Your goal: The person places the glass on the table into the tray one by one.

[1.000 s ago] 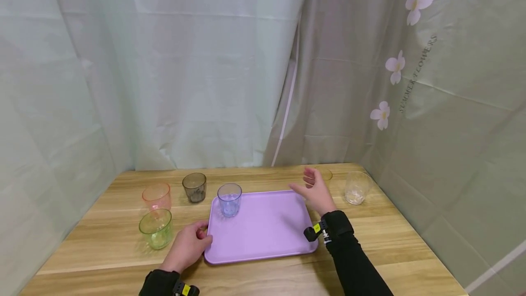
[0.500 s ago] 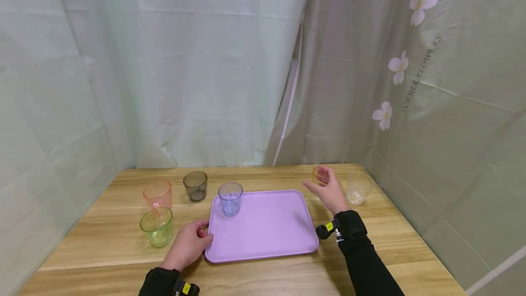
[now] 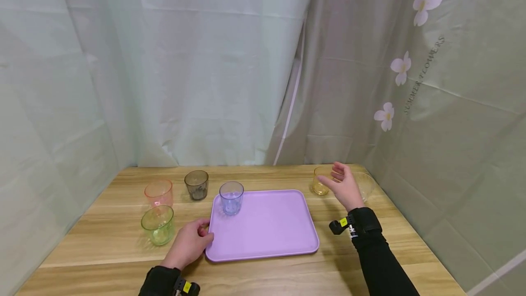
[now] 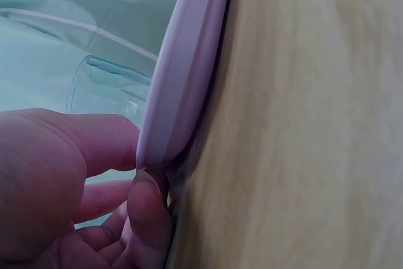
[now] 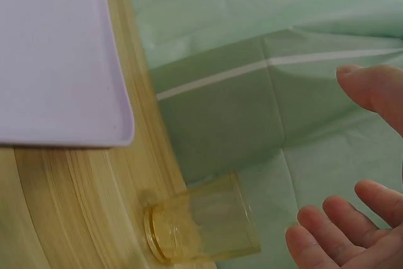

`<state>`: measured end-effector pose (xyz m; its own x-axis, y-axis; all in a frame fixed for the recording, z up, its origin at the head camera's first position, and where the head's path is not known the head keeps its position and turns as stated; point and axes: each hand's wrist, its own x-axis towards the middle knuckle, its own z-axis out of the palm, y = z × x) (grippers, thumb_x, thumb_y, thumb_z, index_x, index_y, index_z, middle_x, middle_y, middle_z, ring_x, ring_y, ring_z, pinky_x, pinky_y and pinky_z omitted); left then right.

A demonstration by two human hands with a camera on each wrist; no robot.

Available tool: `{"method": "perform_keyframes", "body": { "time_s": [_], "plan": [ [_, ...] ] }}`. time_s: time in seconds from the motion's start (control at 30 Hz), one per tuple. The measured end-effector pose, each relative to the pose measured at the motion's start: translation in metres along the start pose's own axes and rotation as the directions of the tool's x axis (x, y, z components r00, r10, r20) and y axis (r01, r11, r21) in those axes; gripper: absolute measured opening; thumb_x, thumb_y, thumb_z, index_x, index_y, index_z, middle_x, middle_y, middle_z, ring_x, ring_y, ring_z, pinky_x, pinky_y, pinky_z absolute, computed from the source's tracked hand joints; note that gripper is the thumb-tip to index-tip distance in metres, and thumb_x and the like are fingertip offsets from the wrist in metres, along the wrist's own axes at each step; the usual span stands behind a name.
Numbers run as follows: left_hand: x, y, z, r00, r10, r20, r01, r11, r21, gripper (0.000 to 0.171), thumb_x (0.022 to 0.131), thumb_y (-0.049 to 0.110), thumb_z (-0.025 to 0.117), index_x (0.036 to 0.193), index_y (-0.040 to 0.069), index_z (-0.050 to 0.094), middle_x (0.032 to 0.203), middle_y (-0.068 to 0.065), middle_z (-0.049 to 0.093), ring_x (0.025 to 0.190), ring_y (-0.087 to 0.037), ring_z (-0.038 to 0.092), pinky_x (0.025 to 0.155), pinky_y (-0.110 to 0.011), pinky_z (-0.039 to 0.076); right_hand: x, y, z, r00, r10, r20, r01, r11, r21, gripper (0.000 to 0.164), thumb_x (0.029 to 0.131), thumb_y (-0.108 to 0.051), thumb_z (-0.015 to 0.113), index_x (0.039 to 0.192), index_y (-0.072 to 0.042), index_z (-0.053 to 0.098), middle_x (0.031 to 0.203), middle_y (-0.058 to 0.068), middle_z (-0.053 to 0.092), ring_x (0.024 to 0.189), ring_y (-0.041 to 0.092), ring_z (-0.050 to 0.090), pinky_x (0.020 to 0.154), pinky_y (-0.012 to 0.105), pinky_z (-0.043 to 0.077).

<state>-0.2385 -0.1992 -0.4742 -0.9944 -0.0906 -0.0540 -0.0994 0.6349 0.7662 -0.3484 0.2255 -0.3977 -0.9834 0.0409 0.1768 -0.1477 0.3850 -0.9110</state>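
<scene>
My left hand (image 3: 189, 244) pinches the left edge of a lilac tray (image 3: 271, 227); in the left wrist view the thumb lies on the rim (image 4: 165, 86) and a finger is under it. A blue see-through cup (image 3: 232, 199) stands upright in the tray's back left corner. My right hand (image 3: 343, 187) is in the air past the tray's right side, thumb and fingers spread, holding nothing. A yellow see-through cup (image 3: 320, 182) stands just left of it, also seen in the right wrist view (image 5: 201, 222). Behind the hand, a clear cup (image 3: 365, 185) is partly hidden.
Left of the tray stand a pink cup (image 3: 158, 193), a green cup (image 3: 158, 226) and a dark grey cup (image 3: 197, 186), all on the wooden table (image 3: 102, 241). Curtains (image 3: 213, 81) hang close behind the table and along its sides.
My right hand has moved right, from over the tray's back right corner to in front of the clear cup, uncovering the yellow cup. My left hand stays on the tray.
</scene>
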Motion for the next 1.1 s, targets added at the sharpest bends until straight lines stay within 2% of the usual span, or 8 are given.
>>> {"method": "perform_keyframes", "body": {
  "time_s": [0.23, 0.43, 0.67, 0.8, 1.1],
  "plan": [
    [0.000, -0.001, 0.000, 1.000, 0.006, -0.004, -0.006, 1.000, -0.002, 0.051, 0.088, 0.008, 0.069, 0.136, -0.007, 0.058, 0.082, -0.005, 0.056, 0.071, -0.017, 0.052, 0.059, -0.027, 0.041, 0.001, 0.004, -0.014, 1.000, -0.021, -0.019, 0.021, 1.000, -0.007, 0.097, 0.087, -0.044, 0.079, 0.157, -0.004, 0.025, 0.156, 0.021, 0.036, 0.144, 0.038, 0.039, 0.117, 0.052, 0.035],
    [0.000, -0.002, 0.000, 1.000, 0.011, -0.004, -0.011, 1.000, 0.002, 0.052, 0.088, 0.009, 0.068, 0.136, -0.006, 0.058, 0.082, -0.004, 0.056, 0.069, -0.017, 0.052, 0.058, -0.027, 0.040, 0.007, 0.003, -0.030, 0.999, -0.030, -0.040, 0.031, 0.999, 0.029, 0.094, 0.089, -0.037, 0.078, 0.157, -0.003, 0.023, 0.156, 0.023, 0.033, 0.146, 0.038, 0.037, 0.119, 0.051, 0.033],
    [0.000, -0.003, -0.001, 1.000, 0.024, -0.016, -0.024, 1.000, 0.009, 0.052, 0.087, 0.010, 0.069, 0.136, -0.005, 0.059, 0.081, -0.004, 0.056, 0.069, -0.017, 0.051, 0.059, -0.027, 0.039, 0.006, -0.002, -0.044, 0.998, -0.016, -0.068, 0.015, 1.000, -0.013, 0.100, 0.087, -0.045, 0.079, 0.159, -0.005, 0.022, 0.158, 0.023, 0.033, 0.146, 0.040, 0.037, 0.118, 0.054, 0.033],
    [0.000, -0.003, 0.000, 0.999, 0.030, -0.020, -0.030, 1.000, 0.005, 0.051, 0.087, 0.009, 0.069, 0.135, -0.006, 0.059, 0.080, -0.003, 0.056, 0.070, -0.016, 0.051, 0.059, -0.027, 0.039, 0.006, -0.004, -0.053, 0.997, -0.014, -0.076, 0.012, 1.000, -0.018, 0.098, 0.090, -0.042, 0.077, 0.159, -0.003, 0.020, 0.159, 0.024, 0.031, 0.147, 0.041, 0.034, 0.118, 0.054, 0.032],
    [0.001, -0.001, 0.001, 1.000, 0.014, -0.016, -0.014, 1.000, 0.007, 0.052, 0.087, 0.010, 0.068, 0.136, -0.005, 0.059, 0.081, -0.004, 0.055, 0.071, -0.017, 0.051, 0.060, -0.028, 0.039, 0.008, 0.007, -0.075, 0.994, 0.001, -0.106, -0.006, 0.999, -0.048, 0.100, 0.091, -0.048, 0.073, 0.161, -0.006, 0.015, 0.162, 0.023, 0.026, 0.149, 0.041, 0.030, 0.118, 0.057, 0.030]
  ]
}}
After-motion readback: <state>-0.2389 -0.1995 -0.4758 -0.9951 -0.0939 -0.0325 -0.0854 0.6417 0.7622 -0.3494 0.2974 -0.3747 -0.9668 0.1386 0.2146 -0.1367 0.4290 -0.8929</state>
